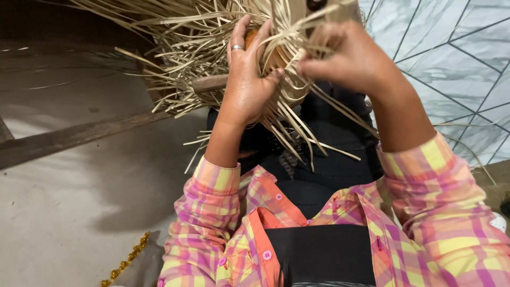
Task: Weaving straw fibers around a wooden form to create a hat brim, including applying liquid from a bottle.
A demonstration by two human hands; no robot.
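A half-woven piece of pale straw strips [180, 48] lies over a rounded wooden form [210, 83] in front of me, loose strands fanning out in all directions. My left hand [246, 79], a ring on one finger, presses flat on the weave with its fingers spread among the strands. My right hand [345, 56] pinches a few strips at the upper right of the weave. An orange-brown patch of the form shows between the two hands.
A grey concrete floor [69, 212] spreads to the left, crossed by a dark wooden plank [64, 139]. A white tiled wall [457, 64] is at the right. A gold bead chain [125, 261] lies near my left elbow. My pink-and-yellow plaid shirt fills the foreground.
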